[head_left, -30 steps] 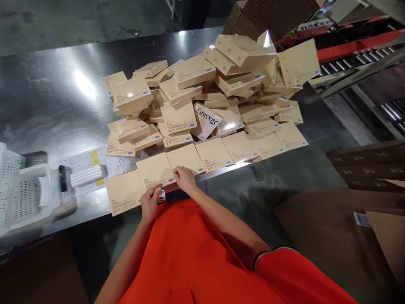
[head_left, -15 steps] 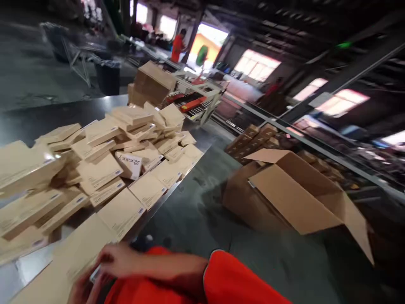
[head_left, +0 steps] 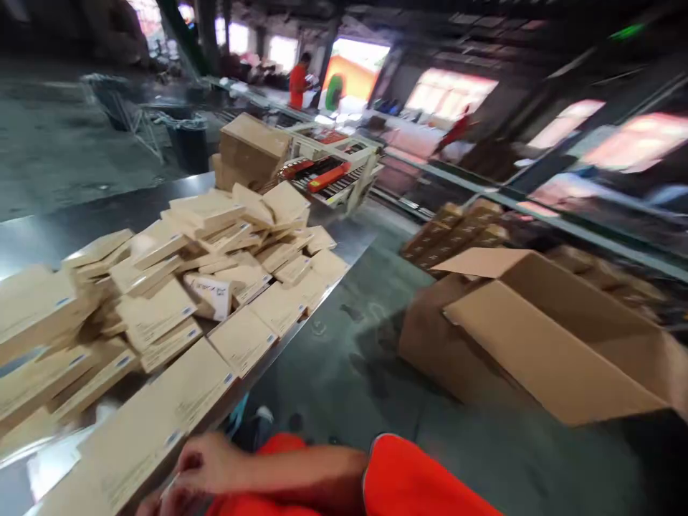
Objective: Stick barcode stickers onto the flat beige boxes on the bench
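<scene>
My right hand [head_left: 201, 469] is at the bottom of the view, beside the table's near edge, with its fingers curled in a pinch around something pale and small that I cannot make out. Only part of my left hand [head_left: 150, 503] shows at the bottom edge, close to the right fingertips and blurred. Just beyond the hands, flat cream boxes [head_left: 190, 380] lie in a row along the metal table's edge [head_left: 269, 358]. A loose heap of similar boxes [head_left: 155, 312] covers the table behind them, with one white printed box [head_left: 209, 294] among them.
An open cardboard carton [head_left: 548, 344] stands to the right, with stacked brown cartons [head_left: 451, 229] behind it. Beyond the table are a brown carton [head_left: 252, 150], a roller conveyor [head_left: 333, 172] and a lined bin [head_left: 188, 140]. A person in orange [head_left: 298, 82] stands far back.
The view has shifted, so the open carton appears larger and farther right. Both hands sit slightly lower and farther right in the picture, still close together.
</scene>
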Demonstrator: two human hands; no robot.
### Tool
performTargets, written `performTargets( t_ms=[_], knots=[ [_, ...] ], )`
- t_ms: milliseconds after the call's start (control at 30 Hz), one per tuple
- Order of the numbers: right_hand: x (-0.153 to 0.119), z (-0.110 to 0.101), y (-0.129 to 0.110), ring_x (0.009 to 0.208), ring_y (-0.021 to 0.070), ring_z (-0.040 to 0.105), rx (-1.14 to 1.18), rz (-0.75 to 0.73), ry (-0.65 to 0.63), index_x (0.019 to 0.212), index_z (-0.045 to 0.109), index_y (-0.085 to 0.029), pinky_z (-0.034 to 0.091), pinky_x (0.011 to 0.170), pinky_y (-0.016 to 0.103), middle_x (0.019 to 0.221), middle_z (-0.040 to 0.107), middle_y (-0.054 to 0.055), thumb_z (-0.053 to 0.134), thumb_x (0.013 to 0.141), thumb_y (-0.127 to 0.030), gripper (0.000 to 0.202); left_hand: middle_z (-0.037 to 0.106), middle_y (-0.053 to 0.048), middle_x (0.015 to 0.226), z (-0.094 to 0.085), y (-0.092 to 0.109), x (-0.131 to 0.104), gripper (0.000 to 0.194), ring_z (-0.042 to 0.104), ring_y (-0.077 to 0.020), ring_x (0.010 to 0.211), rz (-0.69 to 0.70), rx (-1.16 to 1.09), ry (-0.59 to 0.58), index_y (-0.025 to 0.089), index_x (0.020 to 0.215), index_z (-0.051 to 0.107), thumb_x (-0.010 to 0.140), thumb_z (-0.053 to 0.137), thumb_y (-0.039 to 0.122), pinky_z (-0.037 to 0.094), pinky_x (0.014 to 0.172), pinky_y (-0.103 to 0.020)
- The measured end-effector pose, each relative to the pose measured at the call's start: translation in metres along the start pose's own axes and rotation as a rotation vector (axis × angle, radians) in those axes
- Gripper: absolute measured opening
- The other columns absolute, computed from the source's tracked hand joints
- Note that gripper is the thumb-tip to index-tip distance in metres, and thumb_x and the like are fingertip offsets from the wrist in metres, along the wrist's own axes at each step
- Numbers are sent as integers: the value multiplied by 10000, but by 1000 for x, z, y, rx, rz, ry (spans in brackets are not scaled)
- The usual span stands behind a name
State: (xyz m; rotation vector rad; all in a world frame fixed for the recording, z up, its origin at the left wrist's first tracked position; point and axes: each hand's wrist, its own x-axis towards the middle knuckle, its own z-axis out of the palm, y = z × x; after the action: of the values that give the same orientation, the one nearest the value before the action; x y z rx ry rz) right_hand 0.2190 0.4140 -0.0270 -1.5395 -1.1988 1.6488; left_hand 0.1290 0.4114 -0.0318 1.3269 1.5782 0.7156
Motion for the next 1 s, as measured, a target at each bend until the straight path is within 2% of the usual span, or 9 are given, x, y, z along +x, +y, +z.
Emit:
performTargets(
  t_ms=[33, 100, 267, 467, 600, 700, 767, 867, 1000],
  knots=[
    [-5, 1, -3, 560, 101, 528, 23, -26, 79, 649, 608, -173, 409, 519, 194, 572, 554, -58, 755, 629, -192, 150, 659, -38, 922, -15, -4, -12, 275, 618, -162, 787, -22, 6, 44, 200, 922, 633, 873, 539, 454, 537, 689, -319],
    [-8, 7, -6, 541, 90, 508, 69, -56, 56, 681, 598, -167, 397, 511, 194, 579, 547, -56, 698, 695, -193, 105, 622, -6, 656, -39, -9, -29, 371, 584, -172, 613, -16, -39, 126, 218, 689, 600, 809, 536, 563, 506, 551, -294],
    [13, 43, -2, 573, 99, 515, 105, -125, 5, 700, 561, -178, 419, 553, 215, 619, 554, -41, 635, 762, -271, 134, 621, 8, 602, -73, -34, -27, 387, 596, -157, 573, -66, -41, 212, 206, 665, 554, 819, 487, 554, 493, 541, -260],
    [25, 91, -4, 546, 110, 530, -8, -147, 6, 674, 562, -187, 430, 527, 223, 598, 564, -30, 597, 770, -317, 165, 635, -1, 594, -110, -76, -23, 392, 619, -153, 558, -103, -91, 166, 194, 656, 547, 848, 465, 526, 489, 530, -251],
    [31, 115, -4, 612, 126, 559, -120, -151, 80, 690, 598, -188, 453, 575, 234, 668, 603, -4, 583, 789, -305, 154, 545, 25, 491, -132, -93, -20, 433, 537, -125, 499, -108, -19, 170, 194, 546, 498, 842, 486, 508, 416, 495, -225],
    [40, 121, -5, 695, 139, 567, -246, -138, 167, 734, 629, -188, 459, 644, 252, 768, 616, 19, 569, 816, -278, 136, 516, 21, 454, -146, -107, -18, 448, 510, -127, 482, -113, 53, 163, 192, 492, 498, 830, 513, 486, 396, 497, -237],
    [49, 120, -5, 787, 162, 564, -353, -114, 228, 754, 646, -189, 451, 725, 285, 836, 616, 38, 572, 822, -254, 120, 623, -11, 544, -156, -120, -19, 392, 582, -158, 556, -111, 88, 142, 186, 561, 595, 830, 519, 461, 445, 559, -261],
    [60, 120, -3, 973, 217, 517, -523, -66, 281, 729, 668, -203, 386, 855, 360, 963, 615, 62, 618, 799, -234, 92, 753, -57, 901, -170, -139, -21, 268, 679, -218, 849, -74, 110, 79, 209, 778, 703, 823, 531, 410, 509, 764, -318],
    [64, 136, 2, 1024, 231, 474, -673, 6, 256, 673, 683, -225, 329, 853, 371, 984, 620, 38, 666, 776, -236, 105, 719, -28, 1118, -180, -157, -20, 213, 665, -228, 1018, 9, 112, -26, 242, 688, 693, 797, 574, 381, 504, 899, -344]
  ],
)
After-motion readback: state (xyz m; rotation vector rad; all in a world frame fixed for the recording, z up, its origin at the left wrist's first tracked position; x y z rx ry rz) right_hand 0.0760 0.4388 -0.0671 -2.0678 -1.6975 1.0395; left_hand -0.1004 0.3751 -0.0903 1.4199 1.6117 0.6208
